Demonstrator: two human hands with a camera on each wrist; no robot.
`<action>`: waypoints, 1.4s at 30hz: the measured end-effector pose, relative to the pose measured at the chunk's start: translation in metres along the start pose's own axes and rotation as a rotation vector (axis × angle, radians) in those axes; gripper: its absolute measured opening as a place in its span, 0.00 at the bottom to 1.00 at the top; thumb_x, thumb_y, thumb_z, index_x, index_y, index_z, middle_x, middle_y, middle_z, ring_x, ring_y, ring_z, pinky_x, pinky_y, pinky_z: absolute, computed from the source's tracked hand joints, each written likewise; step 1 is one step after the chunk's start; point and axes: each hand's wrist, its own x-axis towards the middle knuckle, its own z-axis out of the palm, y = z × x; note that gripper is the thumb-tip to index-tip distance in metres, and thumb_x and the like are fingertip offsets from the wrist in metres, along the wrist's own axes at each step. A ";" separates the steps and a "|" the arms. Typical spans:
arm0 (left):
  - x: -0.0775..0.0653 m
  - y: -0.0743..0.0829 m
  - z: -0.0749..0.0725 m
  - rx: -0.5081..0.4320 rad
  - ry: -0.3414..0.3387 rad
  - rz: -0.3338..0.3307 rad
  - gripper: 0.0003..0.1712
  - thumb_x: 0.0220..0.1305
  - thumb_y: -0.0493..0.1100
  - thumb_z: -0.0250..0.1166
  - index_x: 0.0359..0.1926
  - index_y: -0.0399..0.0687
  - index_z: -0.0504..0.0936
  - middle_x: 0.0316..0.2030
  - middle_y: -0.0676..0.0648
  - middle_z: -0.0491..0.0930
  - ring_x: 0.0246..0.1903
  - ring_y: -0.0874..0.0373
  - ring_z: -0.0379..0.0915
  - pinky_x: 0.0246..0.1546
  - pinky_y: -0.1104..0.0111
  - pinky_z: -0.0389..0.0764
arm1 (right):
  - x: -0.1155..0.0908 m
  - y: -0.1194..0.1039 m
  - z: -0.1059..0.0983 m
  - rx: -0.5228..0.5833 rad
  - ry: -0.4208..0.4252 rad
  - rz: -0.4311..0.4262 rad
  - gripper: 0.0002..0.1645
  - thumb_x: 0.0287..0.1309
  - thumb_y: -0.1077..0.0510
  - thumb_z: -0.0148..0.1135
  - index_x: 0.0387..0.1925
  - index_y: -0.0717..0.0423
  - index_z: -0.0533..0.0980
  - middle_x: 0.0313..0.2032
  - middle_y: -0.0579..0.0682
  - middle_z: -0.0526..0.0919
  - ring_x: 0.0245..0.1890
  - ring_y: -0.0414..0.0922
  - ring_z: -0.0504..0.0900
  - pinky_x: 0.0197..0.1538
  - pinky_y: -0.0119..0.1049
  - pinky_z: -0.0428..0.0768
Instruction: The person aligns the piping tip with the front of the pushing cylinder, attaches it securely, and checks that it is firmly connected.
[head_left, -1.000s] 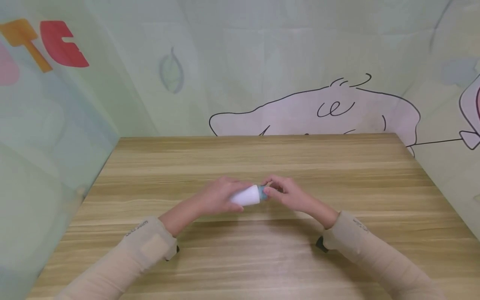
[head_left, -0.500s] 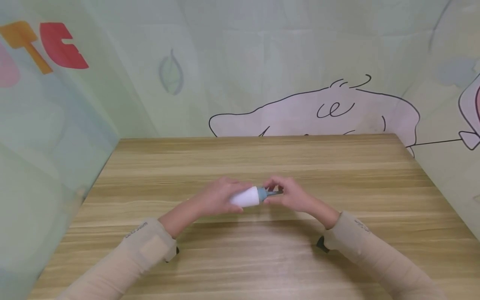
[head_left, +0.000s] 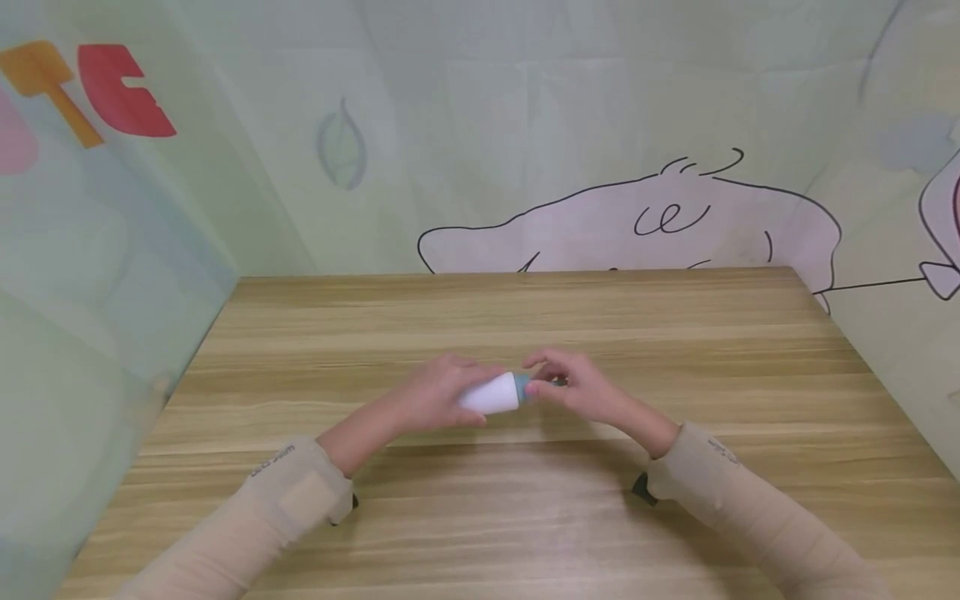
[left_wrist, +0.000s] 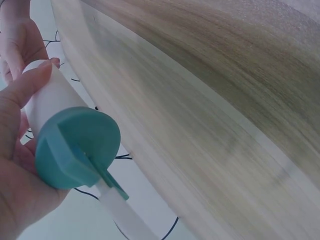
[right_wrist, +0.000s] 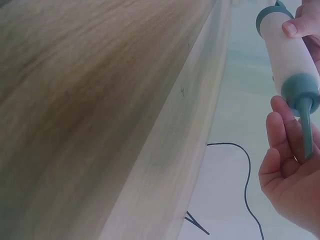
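A white syringe-like tube (head_left: pixel 495 394) with teal ends lies sideways above the table. My left hand (head_left: pixel 441 392) grips its body, thumb along the side in the left wrist view. The rear end shows a teal cap (left_wrist: pixel 102 132) with a raised grip, and a whitish rod (left_wrist: pixel 122 212) sticks out from it. At the front, a teal collar (right_wrist: pixel 300 87) carries a thin teal nozzle (right_wrist: pixel 306 132). My right hand (head_left: pixel 581 388) has its thumb and fingertips around the collar, with the nozzle pointing toward its palm. In the head view this hand partly hides the nozzle.
A wood-grain table (head_left: pixel 480 508) spreads beneath both hands. Behind it hangs a pale printed sheet (head_left: pixel 465 150) with cartoon outlines and letters, meeting the table's far edge. Another sheet (head_left: pixel 97 275) borders the left side.
My right fingers shift about the teal collar: the thumb drops lower, baring the nozzle, then comes back up over it. My left hand and the tube stay nearly still.
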 end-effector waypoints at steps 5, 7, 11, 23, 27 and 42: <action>0.000 0.000 0.000 -0.002 0.007 -0.002 0.35 0.43 0.47 0.70 0.56 0.49 0.71 0.47 0.45 0.78 0.43 0.53 0.73 0.40 0.62 0.74 | 0.000 -0.001 0.001 -0.031 -0.007 -0.033 0.22 0.46 0.59 0.65 0.44 0.57 0.70 0.35 0.53 0.83 0.36 0.43 0.80 0.40 0.43 0.76; 0.000 0.000 0.000 -0.003 0.008 -0.004 0.35 0.43 0.47 0.70 0.56 0.49 0.71 0.47 0.45 0.78 0.43 0.53 0.73 0.40 0.62 0.74 | 0.000 -0.001 0.001 -0.043 -0.006 -0.047 0.21 0.44 0.61 0.66 0.43 0.56 0.70 0.35 0.52 0.83 0.35 0.43 0.80 0.39 0.45 0.75; 0.000 0.000 0.000 -0.004 0.008 0.003 0.35 0.43 0.47 0.70 0.56 0.50 0.71 0.46 0.46 0.78 0.42 0.53 0.73 0.39 0.62 0.74 | 0.000 -0.002 0.001 -0.051 0.009 -0.048 0.19 0.43 0.64 0.66 0.40 0.55 0.72 0.33 0.50 0.81 0.34 0.42 0.77 0.39 0.42 0.75; 0.000 0.000 0.001 0.010 0.000 -0.001 0.35 0.43 0.47 0.70 0.56 0.49 0.70 0.47 0.46 0.78 0.43 0.53 0.74 0.40 0.61 0.74 | 0.001 -0.001 0.002 -0.029 0.033 0.004 0.22 0.45 0.60 0.65 0.44 0.63 0.72 0.38 0.55 0.82 0.39 0.46 0.79 0.41 0.35 0.76; 0.000 -0.001 0.001 0.018 -0.001 0.000 0.36 0.44 0.48 0.70 0.56 0.50 0.70 0.47 0.46 0.78 0.43 0.53 0.74 0.40 0.62 0.74 | 0.001 0.001 0.002 -0.016 0.025 -0.013 0.18 0.48 0.58 0.63 0.42 0.60 0.73 0.38 0.55 0.82 0.39 0.46 0.80 0.41 0.33 0.77; -0.002 -0.003 0.001 -0.004 0.007 -0.016 0.35 0.43 0.47 0.70 0.56 0.50 0.70 0.47 0.46 0.78 0.43 0.54 0.73 0.40 0.63 0.74 | 0.001 -0.006 0.002 -0.084 0.023 -0.062 0.19 0.44 0.64 0.65 0.41 0.55 0.72 0.36 0.49 0.78 0.36 0.43 0.73 0.39 0.35 0.73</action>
